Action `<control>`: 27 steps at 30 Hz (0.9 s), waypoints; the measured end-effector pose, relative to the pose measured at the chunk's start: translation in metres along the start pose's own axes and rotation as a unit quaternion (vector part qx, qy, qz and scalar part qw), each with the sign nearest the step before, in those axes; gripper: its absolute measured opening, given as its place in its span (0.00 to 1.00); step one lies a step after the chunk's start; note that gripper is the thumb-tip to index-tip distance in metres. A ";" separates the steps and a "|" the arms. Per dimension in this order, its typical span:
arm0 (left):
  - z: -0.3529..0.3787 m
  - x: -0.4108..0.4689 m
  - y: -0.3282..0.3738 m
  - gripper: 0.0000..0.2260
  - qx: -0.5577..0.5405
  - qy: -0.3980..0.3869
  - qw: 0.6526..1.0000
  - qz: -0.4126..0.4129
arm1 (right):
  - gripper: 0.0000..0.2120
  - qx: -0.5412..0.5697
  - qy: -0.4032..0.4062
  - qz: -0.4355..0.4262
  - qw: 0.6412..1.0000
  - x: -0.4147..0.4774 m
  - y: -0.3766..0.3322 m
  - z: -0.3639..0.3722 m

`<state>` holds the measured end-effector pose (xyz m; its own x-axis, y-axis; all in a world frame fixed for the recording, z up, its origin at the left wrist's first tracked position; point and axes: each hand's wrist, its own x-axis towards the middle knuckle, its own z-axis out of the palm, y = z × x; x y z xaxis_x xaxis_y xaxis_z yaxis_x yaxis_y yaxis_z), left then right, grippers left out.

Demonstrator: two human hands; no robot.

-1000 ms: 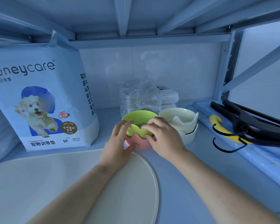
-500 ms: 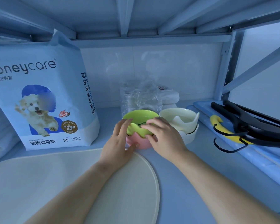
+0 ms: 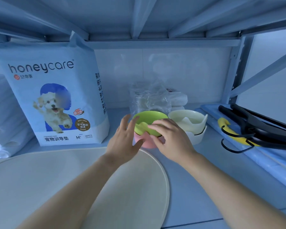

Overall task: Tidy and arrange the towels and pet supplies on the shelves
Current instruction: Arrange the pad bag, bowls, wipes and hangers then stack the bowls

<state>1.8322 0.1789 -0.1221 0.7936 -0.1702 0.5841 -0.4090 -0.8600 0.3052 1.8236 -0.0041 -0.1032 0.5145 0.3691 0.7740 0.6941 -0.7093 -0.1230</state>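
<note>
Folded white pads (image 3: 0, 113) fill the shelf's far left, touching the upright honeycare bag (image 3: 56, 100), whose printed face looks toward the near side. A round cream mat (image 3: 73, 187) lies flat across the near left. The left grip (image 3: 124, 139) is spread loose with straight fingers at the left rim of the green bowl (image 3: 149, 119). This bowl sits nested in a pink bowl (image 3: 145, 143) mid-shelf, mouth up, the dip in its rim facing near-left. The right grip (image 3: 170, 138) curls over its near rim, thumb low by the pink bowl. A clear plastic bag (image 3: 147, 98) stands just behind. A cream bowl (image 3: 186, 119) sits just beside on the right. Bare shelf (image 3: 196, 187) lies open on the near side. Black hangers (image 3: 257, 128) lie along the right edge.
</note>
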 end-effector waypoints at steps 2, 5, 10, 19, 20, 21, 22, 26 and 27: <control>-0.014 0.001 -0.004 0.28 0.025 0.007 1.000 0.004 | 0.11 0.013 -0.020 0.001 1.000 0.005 -0.007 0.001; -0.035 -0.004 -0.018 0.25 0.068 0.014 0.997 0.025 | 0.11 0.027 -0.057 -0.014 0.998 0.015 -0.016 0.005; -0.070 -0.018 -0.060 0.23 0.115 0.006 0.993 0.013 | 0.10 0.017 -0.051 -0.029 0.998 0.033 -0.035 0.022; -0.130 -0.040 -0.130 0.20 0.164 0.044 0.985 0.033 | 0.12 0.003 -0.059 -0.084 0.995 0.075 -0.093 0.083; -0.136 -0.043 -0.138 0.20 0.168 0.048 0.984 0.037 | 0.13 0.004 -0.061 -0.084 0.995 0.078 -0.099 0.089; -0.141 -0.045 -0.146 0.20 0.172 0.051 0.983 0.040 | 0.15 0.002 -0.061 -0.086 0.994 0.081 -0.104 0.094; -0.146 -0.048 -0.155 0.20 0.174 0.053 0.982 0.040 | 0.17 -0.006 -0.060 -0.088 0.994 0.084 -0.108 0.100; -0.159 -0.056 -0.183 0.20 0.198 0.055 0.978 0.034 | 0.22 -0.047 -0.073 -0.103 0.991 0.093 -0.121 0.118; -0.160 -0.057 -0.190 0.21 0.209 0.052 0.976 0.039 | 0.22 -0.065 -0.068 -0.116 0.989 0.094 -0.122 0.122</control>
<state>1.7919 0.4288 -0.0929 0.7084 -0.2107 0.6737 -0.2289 -0.9714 -0.0632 1.8485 0.1904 -0.0913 0.4178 0.6024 0.6801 0.7353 -0.6639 0.1362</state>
